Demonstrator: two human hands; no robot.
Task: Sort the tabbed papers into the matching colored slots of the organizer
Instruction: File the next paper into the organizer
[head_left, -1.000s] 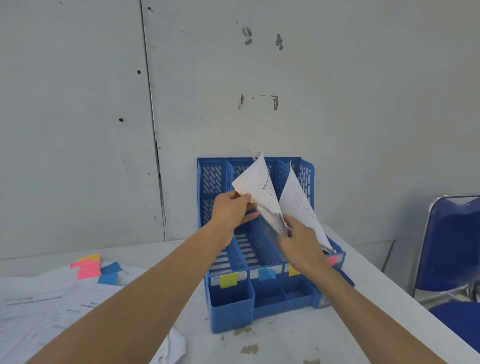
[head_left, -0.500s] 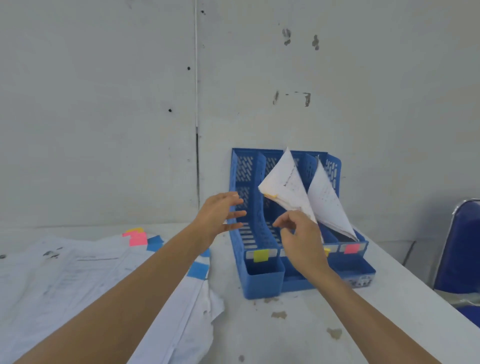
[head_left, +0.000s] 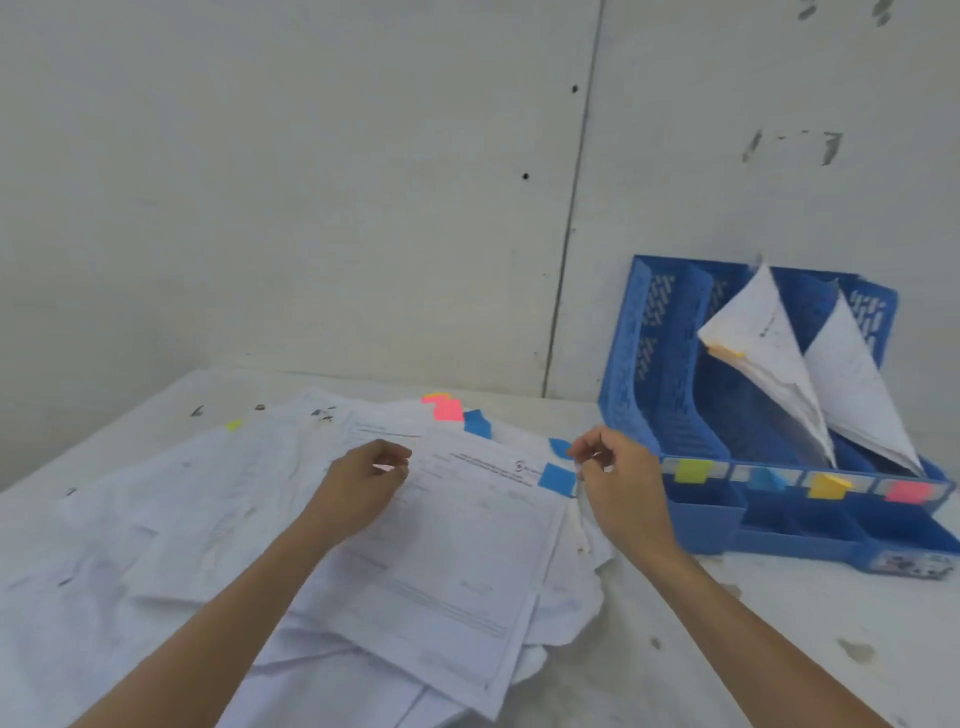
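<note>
The tabbed papers (head_left: 171, 525) lie as a loose, overlapping pile of white printed sheets on the table (head_left: 779, 639), left of the organizer (head_left: 670, 364). Pink, blue and yellow tabs project from the pile's far edge. The top sheet (head_left: 457, 551) carries a square blue tab (head_left: 556, 477) at its far right corner.

The organizer is blue perforated plastic with upright dividers. Its front labels (head_left: 693, 470) run yellow-green, blue, yellow, pink from left to right. Two paper bundles (head_left: 753, 338) lean in the right-hand slots.

The left hand (head_left: 363, 483) is over the top sheet, fingers curled, thumb close to forefinger. The right hand (head_left: 618, 483) is curled just beside the blue tab. Whether either hand grips paper cannot be determined.
</note>
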